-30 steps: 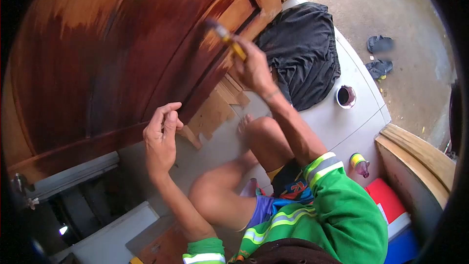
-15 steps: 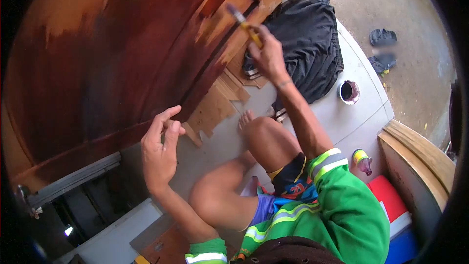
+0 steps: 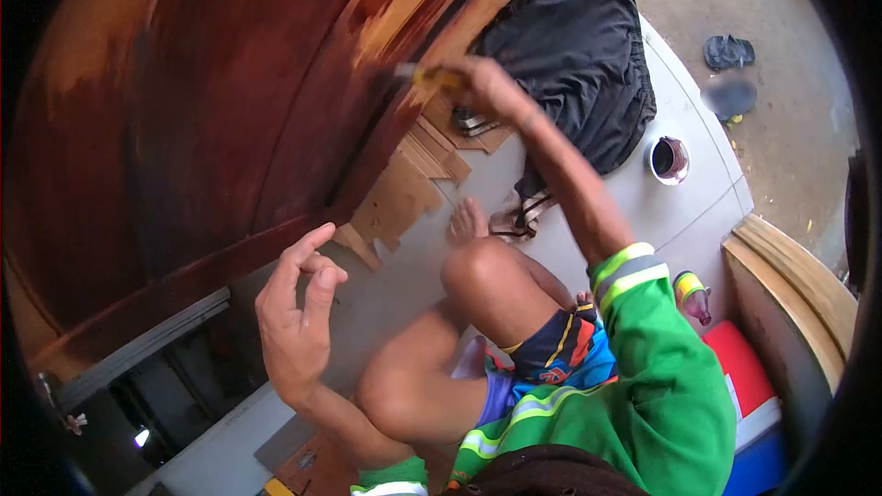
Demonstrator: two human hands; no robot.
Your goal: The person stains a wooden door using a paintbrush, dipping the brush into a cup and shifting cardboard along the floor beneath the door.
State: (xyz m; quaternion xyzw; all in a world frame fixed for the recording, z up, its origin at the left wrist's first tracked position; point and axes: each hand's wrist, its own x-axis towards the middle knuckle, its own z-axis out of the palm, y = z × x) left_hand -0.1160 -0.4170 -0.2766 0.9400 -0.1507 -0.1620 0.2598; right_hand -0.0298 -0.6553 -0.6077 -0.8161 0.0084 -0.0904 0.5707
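In my right hand (image 3: 494,92) is a paintbrush (image 3: 434,79) with a yellow handle, blurred by motion. Its bristles point at the wooden door (image 3: 211,119), close to the lower panel, though contact cannot be made out. Dark reddish-brown stain covers much of the door, while patches of lighter wood show at the panel and upper left. My left hand (image 3: 299,317) is raised near the door's bottom edge, holding nothing, its fingers bent and apart. To the right on the white floor stands a white cup (image 3: 669,161) with dark liquid inside.
Black shorts (image 3: 570,64) lie spread on the floor behind my right hand. Cardboard pieces (image 3: 395,202) lie along the door's foot. At the right are a bottle with a yellow label (image 3: 691,298), a red and blue box (image 3: 740,367) and a curved wooden edge (image 3: 795,294). Dark sandals (image 3: 729,52) lie outside.
My right hand has swung the brush down and to the left along the door. The left hand has stayed nearly still. The view has shifted slightly.
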